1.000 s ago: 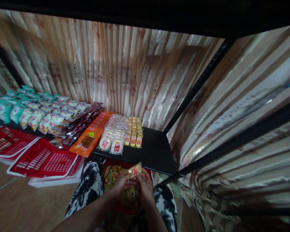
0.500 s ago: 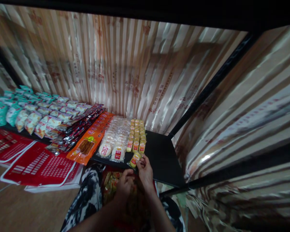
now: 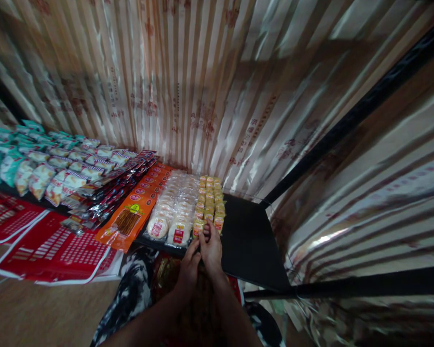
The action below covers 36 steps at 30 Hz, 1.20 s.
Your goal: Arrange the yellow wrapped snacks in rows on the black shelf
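Observation:
A small yellow wrapped snack packet (image 3: 198,227) with a red-and-white label is at the front of the yellow packet rows (image 3: 210,197) on the black shelf. My right hand (image 3: 211,250) has its fingers closed at the packet's right edge. Close beside it, my left hand (image 3: 188,270) reaches up with bent fingers bunched below the packet's lower edge; what they grip, if anything, is hidden. Just left of my fingers lie rows of clear-wrapped round white crackers (image 3: 179,233). Below my forearms is a dim container of wrapped packets (image 3: 166,274), mostly covered.
The black shelf (image 3: 253,241) continues to the right, bounded by a dark slanted post (image 3: 311,154). Leftward are an orange snack bag (image 3: 130,217), dark packets (image 3: 112,197), white bags (image 3: 68,185) and teal bags (image 3: 12,164). Red printed sheets (image 3: 58,250) hang in front. Striped plastic sheeting (image 3: 188,96) stands behind.
The yellow packet has moved back and slightly left, up against the front of its row. Both my hands have moved forward, and the left has come up against the right.

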Motion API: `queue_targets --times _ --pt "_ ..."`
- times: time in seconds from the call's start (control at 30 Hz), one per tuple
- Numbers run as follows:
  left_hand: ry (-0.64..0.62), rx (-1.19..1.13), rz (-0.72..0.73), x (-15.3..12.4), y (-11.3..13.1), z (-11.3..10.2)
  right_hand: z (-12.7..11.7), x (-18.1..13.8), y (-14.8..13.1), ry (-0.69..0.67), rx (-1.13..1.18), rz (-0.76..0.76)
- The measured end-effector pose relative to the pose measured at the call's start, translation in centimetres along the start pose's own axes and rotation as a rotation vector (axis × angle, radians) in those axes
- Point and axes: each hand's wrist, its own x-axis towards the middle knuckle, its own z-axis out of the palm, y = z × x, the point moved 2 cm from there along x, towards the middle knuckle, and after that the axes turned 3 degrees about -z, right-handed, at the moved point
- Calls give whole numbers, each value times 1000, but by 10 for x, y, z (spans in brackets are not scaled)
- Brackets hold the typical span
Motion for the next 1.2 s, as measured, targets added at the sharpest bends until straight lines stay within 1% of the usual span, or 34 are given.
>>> queue_targets --times 0.1,0.17,0.23,0.4,0.63,0.7,0.8,0.93,1.07,1.2 --pt "24 45 21 -1 0 -2 4 -2 7 9 49 28" --pt "36 59 1 -2 1 -3 6 -6 13 21 108 42" --pt "38 58 -25 -3 3 -3 6 -11 18 26 149 21" --pt "16 52 -17 -3 11 -2 6 -18 21 -6 104 -84" --pt "-28 98 28 -1 15 5 10 -18 24 -38 104 -56" --pt "-47 104 22 -1 15 7 11 -19 26 -40 113 -74" --pt "-64 105 20 -1 12 7 11 -20 29 -7 117 -97" --pt "-36 95 21 4 5 5 12 -20 32 2 68 -168" --pt "-22 97 36 10 -1 5 15 -20 38 -24 24 -183" --pt "-24 112 68 8 -1 4 13 -23 38 31 13 -207"
